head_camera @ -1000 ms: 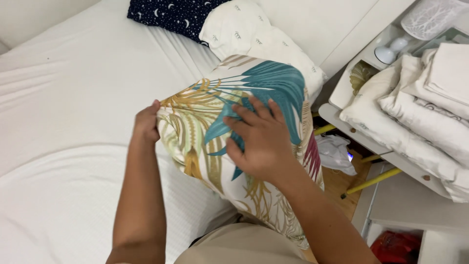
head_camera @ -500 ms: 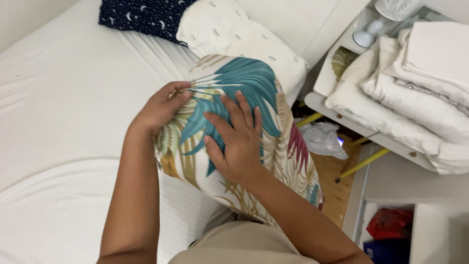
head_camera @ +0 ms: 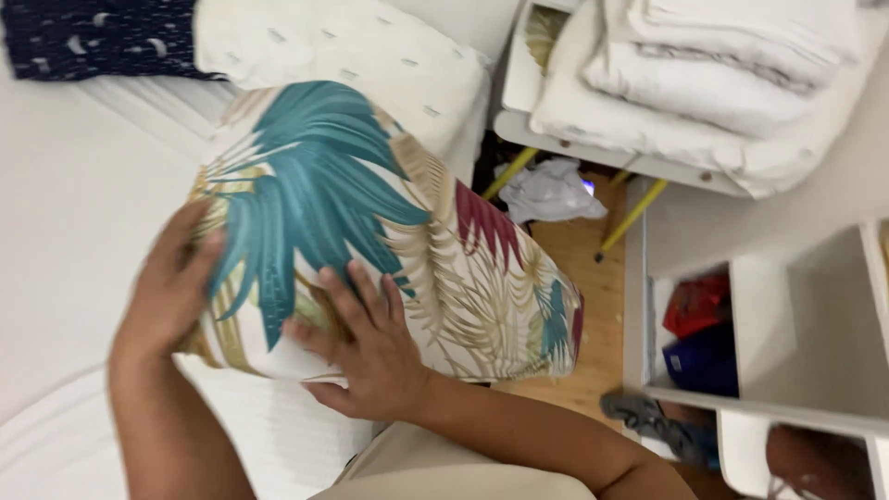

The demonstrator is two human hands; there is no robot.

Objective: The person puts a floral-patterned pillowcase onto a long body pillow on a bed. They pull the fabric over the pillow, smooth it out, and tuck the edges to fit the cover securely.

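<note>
**Inspector:** You hold the plump cushion in a white fabric cover printed with teal, tan and red palm leaves over the edge of the white-sheeted bed. Your left hand lies flat, fingers together, against its near end. Your right hand is spread wide under its lower edge, cupping it. Neither hand pinches the cloth.

**Operator:** How should I handle it?

**Inspector:** Judged from the grip: keep both palms broad, support from beneath, and square the filling into the corners; the soft bulk will sag if you let one side go.

**Operator:** And the storage?

**Inspector:** The white open-fronted shelf unit holds a red bag above a blue one. The white side table with yellow legs carries folded white linen. Crumpled white cloth lies beneath it.
</note>
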